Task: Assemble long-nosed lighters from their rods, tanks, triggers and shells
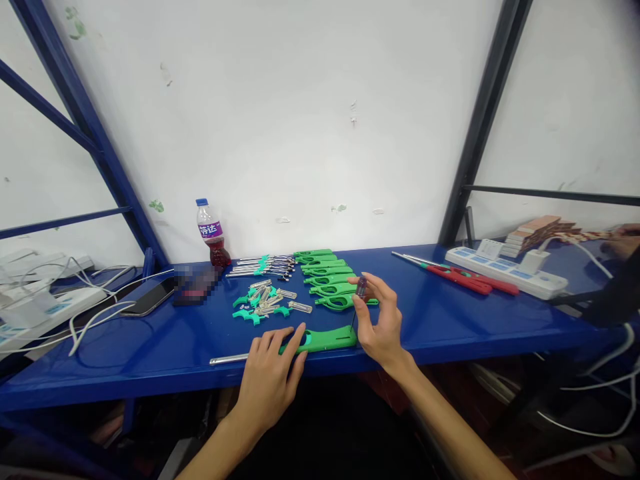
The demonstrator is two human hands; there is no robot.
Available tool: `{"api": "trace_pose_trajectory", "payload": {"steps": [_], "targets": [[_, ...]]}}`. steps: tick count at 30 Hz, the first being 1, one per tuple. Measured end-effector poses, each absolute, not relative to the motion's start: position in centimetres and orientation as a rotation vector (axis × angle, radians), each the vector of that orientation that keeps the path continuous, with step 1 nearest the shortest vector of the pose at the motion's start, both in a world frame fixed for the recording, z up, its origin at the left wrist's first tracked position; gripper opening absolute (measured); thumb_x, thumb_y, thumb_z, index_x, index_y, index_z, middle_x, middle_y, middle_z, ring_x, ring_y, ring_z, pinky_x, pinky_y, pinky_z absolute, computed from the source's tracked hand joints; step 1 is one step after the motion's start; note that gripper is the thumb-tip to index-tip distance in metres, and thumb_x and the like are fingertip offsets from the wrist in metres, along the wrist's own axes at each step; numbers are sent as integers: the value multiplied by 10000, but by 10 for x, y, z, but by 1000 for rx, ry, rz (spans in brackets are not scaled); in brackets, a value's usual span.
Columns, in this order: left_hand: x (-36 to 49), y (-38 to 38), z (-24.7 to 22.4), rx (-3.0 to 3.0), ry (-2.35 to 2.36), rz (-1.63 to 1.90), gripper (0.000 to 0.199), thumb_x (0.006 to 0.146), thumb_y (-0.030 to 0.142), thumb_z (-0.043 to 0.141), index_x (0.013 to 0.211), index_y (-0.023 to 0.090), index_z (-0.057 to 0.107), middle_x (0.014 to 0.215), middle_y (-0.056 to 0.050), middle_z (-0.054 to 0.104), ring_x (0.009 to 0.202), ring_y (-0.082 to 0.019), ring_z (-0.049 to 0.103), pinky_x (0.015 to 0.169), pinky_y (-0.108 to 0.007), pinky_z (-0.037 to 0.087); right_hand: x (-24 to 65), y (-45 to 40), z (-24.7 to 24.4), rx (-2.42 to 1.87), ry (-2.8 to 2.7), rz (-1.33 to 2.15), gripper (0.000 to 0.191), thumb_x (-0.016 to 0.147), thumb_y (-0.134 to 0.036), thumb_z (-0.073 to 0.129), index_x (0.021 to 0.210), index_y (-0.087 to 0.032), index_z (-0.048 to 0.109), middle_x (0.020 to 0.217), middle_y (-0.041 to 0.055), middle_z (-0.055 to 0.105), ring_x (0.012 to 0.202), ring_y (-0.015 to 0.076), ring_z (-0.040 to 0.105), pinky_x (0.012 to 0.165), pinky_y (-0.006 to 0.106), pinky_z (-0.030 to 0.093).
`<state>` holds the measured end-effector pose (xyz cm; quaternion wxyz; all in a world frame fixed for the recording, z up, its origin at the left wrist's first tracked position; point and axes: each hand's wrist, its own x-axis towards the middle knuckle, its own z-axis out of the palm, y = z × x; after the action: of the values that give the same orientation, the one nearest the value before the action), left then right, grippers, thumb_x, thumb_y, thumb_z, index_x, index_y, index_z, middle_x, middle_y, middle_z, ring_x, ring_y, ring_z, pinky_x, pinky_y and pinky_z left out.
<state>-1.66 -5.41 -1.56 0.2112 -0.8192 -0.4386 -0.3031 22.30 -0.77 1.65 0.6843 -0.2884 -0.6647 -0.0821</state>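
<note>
A long-nosed green lighter [327, 341] lies near the table's front edge, its metal tube [229, 359] pointing left. My left hand [273, 367] is closed over its middle and presses it to the table. In my right hand [383, 323] a small screwdriver [361, 288] stands upright, gripped by its dark handle, its tip at the right end of the green body. Behind my hands are a pile of teal triggers and clear fuel tanks [267, 300], a row of metal tubes with wires [260, 267] and several green lighter shells [327, 273].
Two red lighters [463, 279] lie at the right beside a white power strip [505, 270]. A drink bottle [210, 233] stands against the wall. Left of it are a phone [150, 297] and white cables [83, 327]. Another person's hand [627, 240] shows at the far right.
</note>
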Motion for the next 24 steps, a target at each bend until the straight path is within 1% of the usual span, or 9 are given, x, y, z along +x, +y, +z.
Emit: {"api": "trace_pose_trajectory", "payload": {"steps": [2, 4, 8, 10, 12, 14, 20, 24], "targets": [[-17, -54, -16, -2279, -1213, -842, 421, 1109, 306, 458, 1498, 208, 587, 1244, -125, 715, 1067, -279, 626, 841, -414, 479, 223, -10, 17, -651, -1508, -169, 536, 1044, -126, 533, 1544, -285, 423, 1261, 99, 754, 993, 228, 739, 791, 409, 635], [-17, -54, -16, -2281, -1206, -843, 420, 1105, 297, 468, 1498, 205, 584, 1244, -120, 712, 1065, -279, 624, 839, -413, 473, 224, -12, 19, -649, -1529, -171, 522, 1041, -128, 537, 1532, -285, 452, 1243, 96, 756, 960, 221, 738, 778, 400, 636], [-17, -54, -15, -2283, -1204, -843, 418, 1104, 293, 473, 1499, 209, 579, 1245, -116, 709, 1063, -282, 618, 841, -411, 460, 225, -15, 25, -628, -1542, -233, 493, 965, -176, 706, 1421, -306, 571, 1208, 88, 723, 941, 226, 704, 699, 365, 619], [-16, -54, -14, -2283, -1201, -842, 416, 1105, 293, 471, 1498, 207, 578, 1243, -114, 709, 1059, -281, 616, 842, -411, 456, 225, -15, 26, -632, -1519, -260, 499, 940, -180, 745, 1395, -313, 591, 1167, 83, 690, 924, 223, 684, 671, 353, 612], [-16, -54, -14, -2284, -1197, -842, 415, 1105, 291, 471, 1497, 203, 576, 1239, -113, 708, 1058, -279, 616, 841, -409, 455, 225, -13, 25, -651, -1495, -264, 483, 959, -163, 714, 1400, -312, 586, 1143, 80, 666, 891, 211, 667, 665, 350, 610], [-16, -55, -14, -2282, -1197, -843, 417, 1104, 292, 476, 1498, 200, 576, 1239, -114, 708, 1061, -280, 617, 839, -406, 454, 225, -11, 24, -670, -1487, -245, 471, 993, -143, 651, 1425, -304, 559, 1168, 87, 666, 889, 204, 661, 678, 350, 610], [-16, -55, -14, -2281, -1193, -843, 415, 1107, 288, 471, 1499, 198, 571, 1238, -116, 707, 1057, -280, 612, 834, -404, 446, 225, -9, 20, -692, -1537, -186, 456, 1044, -111, 529, 1464, -286, 515, 1284, 93, 707, 1061, 222, 687, 816, 377, 611], [-16, -55, -14, -2282, -1191, -843, 416, 1112, 289, 460, 1503, 192, 566, 1236, -120, 705, 1059, -281, 608, 836, -403, 441, 226, -11, 20, -691, -1547, -173, 502, 1054, -110, 498, 1527, -272, 462, 1298, 100, 716, 1066, 223, 702, 818, 379, 608]]}}
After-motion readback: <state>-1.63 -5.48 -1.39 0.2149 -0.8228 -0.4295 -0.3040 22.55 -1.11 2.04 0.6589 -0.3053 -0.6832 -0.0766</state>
